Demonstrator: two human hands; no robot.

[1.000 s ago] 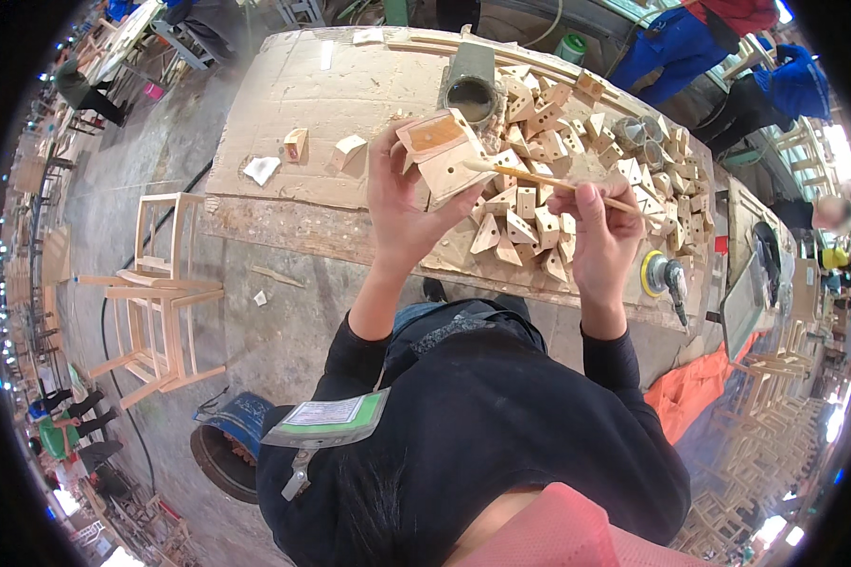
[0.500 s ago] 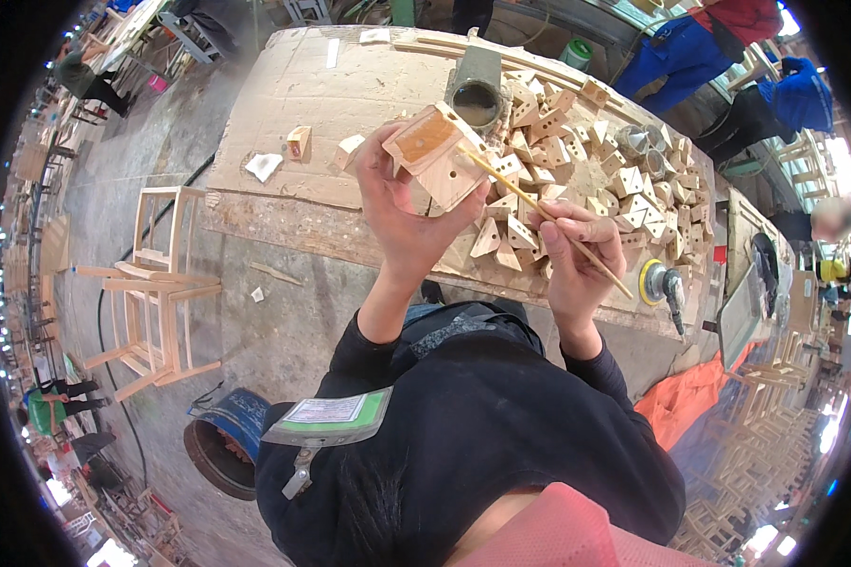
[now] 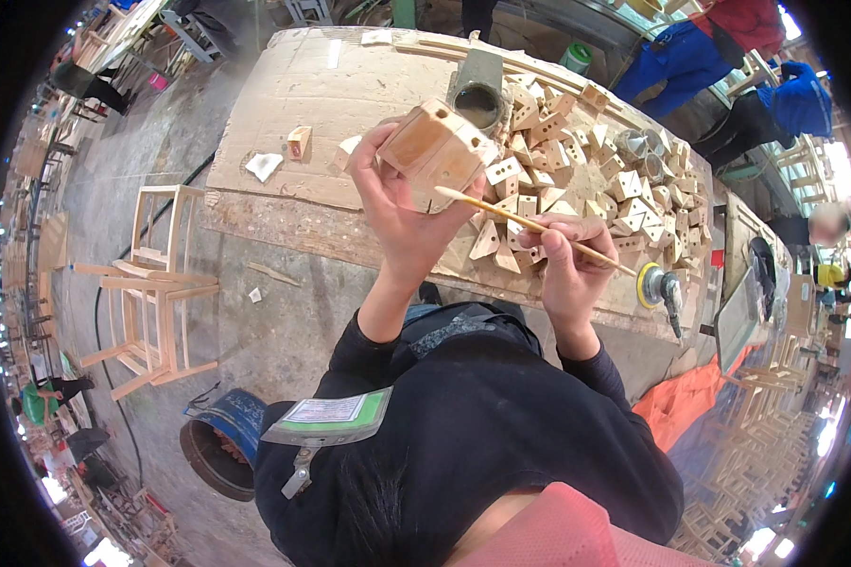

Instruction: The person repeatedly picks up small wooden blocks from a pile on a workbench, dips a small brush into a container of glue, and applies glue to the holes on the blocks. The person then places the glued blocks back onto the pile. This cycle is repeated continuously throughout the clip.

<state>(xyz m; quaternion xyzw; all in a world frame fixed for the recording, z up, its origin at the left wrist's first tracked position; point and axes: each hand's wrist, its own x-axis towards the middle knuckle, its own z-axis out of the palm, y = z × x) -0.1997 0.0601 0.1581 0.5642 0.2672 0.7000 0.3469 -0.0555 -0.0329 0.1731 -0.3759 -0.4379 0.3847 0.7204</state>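
My left hand (image 3: 399, 213) grips a wooden block (image 3: 430, 146) with drilled holes, raised above the table's near edge. Its faces look amber and slightly shiny. In the fingers of my right hand (image 3: 577, 269) is a thin wooden stick (image 3: 511, 215) with a pale, pointed tip. That tip is at the block's lower side, next to my left fingers; whether it touches cannot be made out. Just beyond the block stands a grey container (image 3: 482, 68) with a round, dark opening. To its right lies a heap of loose wooden blocks (image 3: 633, 222) with drilled holes.
A cardboard-covered table (image 3: 284, 94) spans the front. On its right are a sander with a yellow disc (image 3: 650, 283) and clear cups (image 3: 645, 142). A wooden chair frame (image 3: 161, 283) and blue bucket (image 3: 232, 416) stand left. Other people (image 3: 671, 61) are at the far right.
My left hand has tilted the block, and its lower right face now looks more amber. The stick's tip has moved down and left from the block's upper face to its lower side.
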